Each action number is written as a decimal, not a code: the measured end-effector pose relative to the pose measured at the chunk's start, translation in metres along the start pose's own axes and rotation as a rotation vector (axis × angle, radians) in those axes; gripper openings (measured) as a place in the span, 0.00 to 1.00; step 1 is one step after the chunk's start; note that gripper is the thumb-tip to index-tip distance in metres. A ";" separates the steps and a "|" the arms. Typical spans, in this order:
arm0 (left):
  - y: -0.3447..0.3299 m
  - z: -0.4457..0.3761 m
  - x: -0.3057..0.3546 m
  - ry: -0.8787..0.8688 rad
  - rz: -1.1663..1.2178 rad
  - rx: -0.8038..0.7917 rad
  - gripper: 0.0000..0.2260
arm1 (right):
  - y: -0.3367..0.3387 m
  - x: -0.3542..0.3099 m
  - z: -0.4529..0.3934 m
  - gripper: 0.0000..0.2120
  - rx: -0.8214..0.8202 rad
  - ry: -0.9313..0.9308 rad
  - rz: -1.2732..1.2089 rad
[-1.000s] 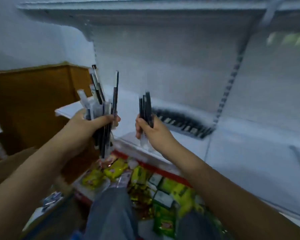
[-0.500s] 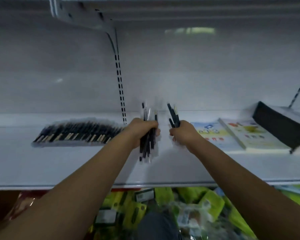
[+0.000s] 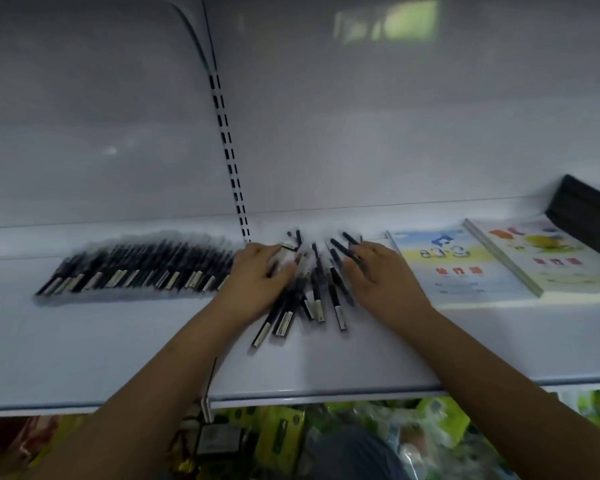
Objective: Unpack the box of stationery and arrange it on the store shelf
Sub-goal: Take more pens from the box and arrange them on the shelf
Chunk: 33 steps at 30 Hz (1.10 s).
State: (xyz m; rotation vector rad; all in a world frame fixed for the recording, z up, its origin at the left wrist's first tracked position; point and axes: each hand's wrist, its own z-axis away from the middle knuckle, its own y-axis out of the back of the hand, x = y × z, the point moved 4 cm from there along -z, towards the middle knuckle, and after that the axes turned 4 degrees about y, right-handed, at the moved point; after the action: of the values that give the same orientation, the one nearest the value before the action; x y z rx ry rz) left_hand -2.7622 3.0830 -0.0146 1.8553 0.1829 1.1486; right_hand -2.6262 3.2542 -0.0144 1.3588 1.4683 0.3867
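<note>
Head view: loose pens (image 3: 312,289), held upright in two fists half a second ago, now lie fanned on the shelf (image 3: 118,348) between the arranged pen row (image 3: 136,268) and the booklets (image 3: 454,268), so this batch is delivered but unsorted. Left hand (image 3: 257,278) and right hand (image 3: 378,271) rest flat on the pile, fingers spread, gripping nothing.

Both hands lie flat on a loose pile of pens (image 3: 312,292) on the white shelf (image 3: 118,355). The left hand (image 3: 257,282) covers the pile's left side, the right hand (image 3: 378,275) its right. A neat row of pens (image 3: 136,268) lies left of the left hand, and booklets (image 3: 465,265) lie right of the right hand.
</note>
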 end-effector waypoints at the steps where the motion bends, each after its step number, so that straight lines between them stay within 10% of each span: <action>1: 0.001 0.005 -0.004 0.000 -0.019 -0.002 0.24 | -0.002 0.000 0.001 0.22 -0.025 0.009 0.053; 10: 0.006 0.023 -0.002 -0.040 -0.036 0.095 0.21 | 0.000 -0.046 0.000 0.25 -0.045 0.194 0.293; 19: 0.011 0.007 0.008 -0.025 -0.093 -0.026 0.15 | -0.004 -0.046 -0.050 0.22 -0.345 -0.026 0.112; 26: 0.009 -0.015 0.009 0.008 -0.184 -0.008 0.15 | -0.012 -0.047 -0.055 0.19 -0.252 -0.158 0.262; 33: 0.016 -0.012 0.006 0.069 0.393 0.131 0.13 | -0.014 -0.032 -0.054 0.13 -0.095 -0.156 0.049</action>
State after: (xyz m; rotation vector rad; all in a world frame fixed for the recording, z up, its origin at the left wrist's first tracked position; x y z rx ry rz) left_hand -2.7731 3.0843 0.0030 2.0245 -0.0742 1.4995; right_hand -2.6844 3.2440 0.0111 1.3205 1.2751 0.3693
